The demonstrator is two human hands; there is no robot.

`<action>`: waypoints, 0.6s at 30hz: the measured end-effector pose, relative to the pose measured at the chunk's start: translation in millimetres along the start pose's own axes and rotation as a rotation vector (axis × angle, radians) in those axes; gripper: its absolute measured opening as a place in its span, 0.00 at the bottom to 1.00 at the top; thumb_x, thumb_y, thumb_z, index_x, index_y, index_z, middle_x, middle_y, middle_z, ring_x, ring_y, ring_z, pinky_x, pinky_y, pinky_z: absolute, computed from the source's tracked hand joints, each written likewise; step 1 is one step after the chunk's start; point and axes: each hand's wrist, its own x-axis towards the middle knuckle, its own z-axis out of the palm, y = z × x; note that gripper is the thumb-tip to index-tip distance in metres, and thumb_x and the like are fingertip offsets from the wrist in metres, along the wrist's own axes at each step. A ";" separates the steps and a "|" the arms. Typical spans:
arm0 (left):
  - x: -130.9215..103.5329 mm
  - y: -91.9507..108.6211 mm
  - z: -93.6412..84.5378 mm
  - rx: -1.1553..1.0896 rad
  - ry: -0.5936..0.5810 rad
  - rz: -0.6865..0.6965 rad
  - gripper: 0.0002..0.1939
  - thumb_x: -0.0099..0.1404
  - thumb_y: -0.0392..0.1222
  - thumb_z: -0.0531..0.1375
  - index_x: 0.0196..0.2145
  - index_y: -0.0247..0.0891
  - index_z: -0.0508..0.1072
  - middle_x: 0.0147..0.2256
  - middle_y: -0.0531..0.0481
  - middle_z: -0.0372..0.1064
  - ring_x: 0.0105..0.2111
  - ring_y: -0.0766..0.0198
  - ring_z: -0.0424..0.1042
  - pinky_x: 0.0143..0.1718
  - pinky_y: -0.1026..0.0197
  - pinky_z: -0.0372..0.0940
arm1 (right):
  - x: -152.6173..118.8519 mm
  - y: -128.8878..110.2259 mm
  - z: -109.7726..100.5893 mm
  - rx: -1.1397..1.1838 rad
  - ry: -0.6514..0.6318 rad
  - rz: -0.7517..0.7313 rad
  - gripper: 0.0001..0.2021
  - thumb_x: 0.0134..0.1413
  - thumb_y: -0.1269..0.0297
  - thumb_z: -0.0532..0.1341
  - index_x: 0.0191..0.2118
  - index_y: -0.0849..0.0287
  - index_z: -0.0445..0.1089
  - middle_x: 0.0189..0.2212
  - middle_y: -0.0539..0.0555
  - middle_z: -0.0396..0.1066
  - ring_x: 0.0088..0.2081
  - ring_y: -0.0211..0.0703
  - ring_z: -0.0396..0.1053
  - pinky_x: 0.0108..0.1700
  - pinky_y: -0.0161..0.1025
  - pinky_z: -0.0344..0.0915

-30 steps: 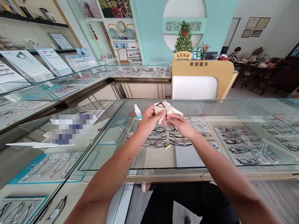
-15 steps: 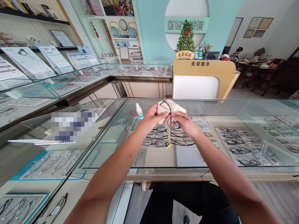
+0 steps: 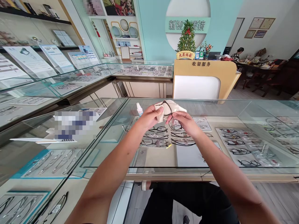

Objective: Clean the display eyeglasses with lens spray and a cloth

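Observation:
Above the glass counter, my left hand is closed on a cream cloth, its thumb pressed on the front of it. A pair of dark-framed glasses rests against the cloth, one curved dark part rising over it. My right hand pinches the glasses near their middle, and a lens hangs below its fingers. Part of the frame is hidden by the cloth and fingers. A small white spray bottle stands on the glass just left of my left hand.
Beneath the glass counter top lie rows of glasses and more frames on a tray at the right. Leaflets lie on the left counter. A wooden cash desk with a plant stands beyond. A person sits far right.
My left thumb has shifted up and left, folding the cloth over at its left side. My right hand keeps its pinch on the glasses. The view has moved slightly.

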 end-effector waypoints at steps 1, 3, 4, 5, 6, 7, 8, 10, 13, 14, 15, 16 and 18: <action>-0.2 1.0 0.6 -0.010 -0.022 -0.003 0.27 0.59 0.59 0.79 0.41 0.35 0.78 0.28 0.47 0.77 0.25 0.61 0.75 0.30 0.58 0.68 | 0.3 1.5 -1.5 0.009 0.006 -0.003 0.20 0.71 0.45 0.64 0.35 0.54 0.83 0.34 0.54 0.79 0.37 0.46 0.64 0.47 0.44 0.65; -0.8 0.1 3.6 -0.020 -0.037 0.017 0.27 0.58 0.54 0.81 0.44 0.36 0.77 0.26 0.50 0.75 0.24 0.63 0.73 0.29 0.59 0.66 | 1.3 6.1 -1.5 0.038 0.018 -0.004 0.20 0.71 0.46 0.63 0.34 0.54 0.83 0.34 0.54 0.79 0.37 0.46 0.65 0.47 0.44 0.65; -1.2 -1.7 5.5 -0.020 -0.032 0.032 0.27 0.58 0.52 0.81 0.46 0.37 0.77 0.25 0.52 0.74 0.23 0.64 0.71 0.29 0.60 0.66 | 1.9 8.6 -0.3 0.058 0.026 0.003 0.20 0.70 0.45 0.63 0.34 0.54 0.82 0.34 0.54 0.79 0.36 0.46 0.65 0.46 0.44 0.65; -1.7 -4.1 7.2 -0.015 -0.018 0.045 0.27 0.58 0.51 0.81 0.46 0.38 0.76 0.24 0.54 0.73 0.22 0.66 0.70 0.28 0.61 0.65 | 2.5 10.9 1.6 0.077 0.031 0.011 0.21 0.69 0.44 0.64 0.33 0.54 0.82 0.34 0.55 0.79 0.36 0.46 0.65 0.45 0.44 0.66; -2.1 -6.9 8.8 -0.005 0.002 0.056 0.26 0.59 0.51 0.81 0.46 0.38 0.75 0.23 0.55 0.72 0.21 0.66 0.68 0.27 0.61 0.64 | 3.0 12.7 3.8 0.089 0.032 0.021 0.21 0.68 0.44 0.64 0.33 0.55 0.81 0.34 0.55 0.78 0.35 0.46 0.65 0.45 0.44 0.65; -2.6 -9.8 10.0 0.008 0.027 0.066 0.26 0.59 0.52 0.80 0.46 0.38 0.75 0.22 0.56 0.71 0.20 0.67 0.67 0.27 0.61 0.64 | 3.3 13.7 6.2 0.092 0.029 0.031 0.21 0.67 0.42 0.65 0.33 0.55 0.81 0.34 0.54 0.78 0.35 0.45 0.65 0.44 0.44 0.65; -3.1 -12.7 10.8 0.022 0.056 0.076 0.25 0.60 0.53 0.80 0.44 0.38 0.75 0.21 0.57 0.70 0.19 0.68 0.66 0.26 0.61 0.64 | 3.5 13.9 8.5 0.088 0.024 0.040 0.22 0.65 0.41 0.66 0.33 0.55 0.80 0.33 0.54 0.77 0.34 0.45 0.64 0.43 0.43 0.65; -4.1 -17.8 12.1 0.048 0.134 0.107 0.24 0.62 0.57 0.78 0.41 0.39 0.75 0.20 0.57 0.69 0.17 0.68 0.65 0.23 0.62 0.63 | 3.2 12.4 12.4 0.061 0.008 0.047 0.24 0.64 0.38 0.66 0.32 0.55 0.80 0.30 0.52 0.73 0.33 0.44 0.63 0.42 0.43 0.64; -5.1 -21.5 14.6 0.061 0.233 0.134 0.24 0.65 0.61 0.75 0.37 0.39 0.74 0.19 0.58 0.67 0.15 0.69 0.63 0.19 0.63 0.59 | 2.1 8.4 16.0 0.021 -0.009 0.035 0.27 0.63 0.34 0.66 0.31 0.55 0.79 0.26 0.50 0.69 0.32 0.44 0.63 0.41 0.43 0.63; -4.9 -21.6 15.6 0.049 0.237 0.124 0.25 0.66 0.63 0.74 0.36 0.39 0.73 0.19 0.58 0.66 0.15 0.69 0.62 0.19 0.62 0.60 | 1.8 7.5 16.4 0.008 -0.010 0.029 0.27 0.63 0.33 0.66 0.31 0.55 0.79 0.26 0.50 0.69 0.33 0.44 0.63 0.42 0.43 0.63; -4.4 -21.3 16.5 0.027 0.226 0.105 0.26 0.66 0.65 0.73 0.34 0.39 0.73 0.18 0.58 0.65 0.15 0.69 0.62 0.20 0.62 0.61 | 1.5 7.0 16.4 -0.002 -0.007 0.021 0.28 0.64 0.33 0.65 0.31 0.55 0.79 0.27 0.51 0.70 0.33 0.44 0.63 0.42 0.43 0.64; -3.5 -20.7 17.1 -0.003 0.208 0.083 0.27 0.66 0.67 0.72 0.33 0.39 0.73 0.18 0.58 0.64 0.15 0.68 0.62 0.21 0.60 0.64 | 1.4 6.8 15.8 -0.008 -0.002 0.012 0.28 0.64 0.33 0.65 0.31 0.55 0.79 0.29 0.51 0.71 0.33 0.44 0.63 0.43 0.44 0.64; -0.5 -19.1 16.6 -0.068 0.182 0.053 0.29 0.65 0.69 0.72 0.31 0.39 0.73 0.19 0.57 0.65 0.16 0.67 0.63 0.24 0.57 0.69 | 1.3 6.9 12.7 -0.003 0.013 -0.003 0.27 0.65 0.33 0.65 0.32 0.54 0.79 0.32 0.52 0.74 0.34 0.44 0.63 0.44 0.44 0.64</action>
